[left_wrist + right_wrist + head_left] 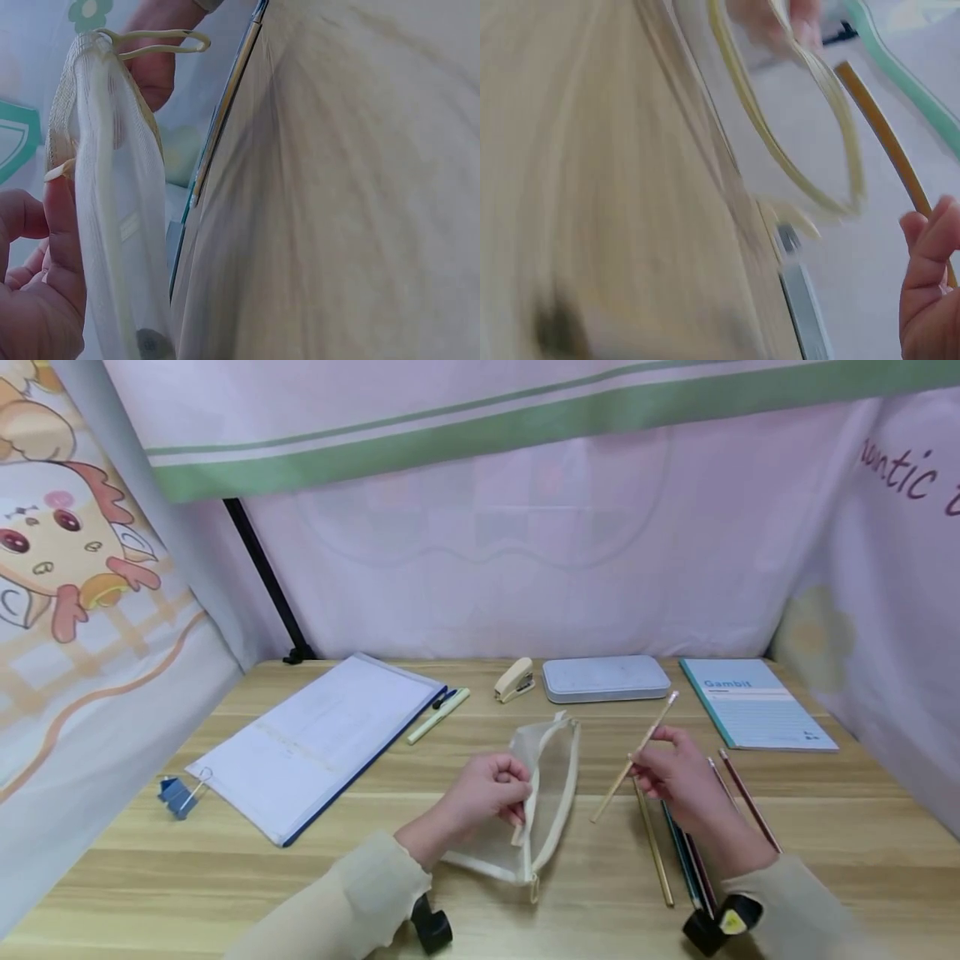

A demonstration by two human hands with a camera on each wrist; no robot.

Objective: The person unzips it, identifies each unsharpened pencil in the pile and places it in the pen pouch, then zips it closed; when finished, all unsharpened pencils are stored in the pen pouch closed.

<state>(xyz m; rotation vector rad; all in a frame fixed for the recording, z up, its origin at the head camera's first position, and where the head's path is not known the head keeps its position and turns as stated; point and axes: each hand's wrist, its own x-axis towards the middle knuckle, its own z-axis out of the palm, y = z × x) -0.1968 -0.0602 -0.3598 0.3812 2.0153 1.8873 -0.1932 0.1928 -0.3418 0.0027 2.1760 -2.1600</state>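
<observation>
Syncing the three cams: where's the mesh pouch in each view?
Head: mesh pouch at centre of the desk, its edge pinched by the left hand.
Left wrist: pouch fills the left side, upright beside the fingers.
Right wrist: its open rim loops across the top centre, blurred.
Shared landmark: the pouch's cream zipper edge.

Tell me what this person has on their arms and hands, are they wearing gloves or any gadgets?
No gloves: the left hand and right hand are bare. Both arms wear long, loose sleeves of pale beige cloth reaching to the wrists. Under each wrist sits a small black device; the one on the right wrist shows a yellow patch. No rings or watch are visible.
</observation>
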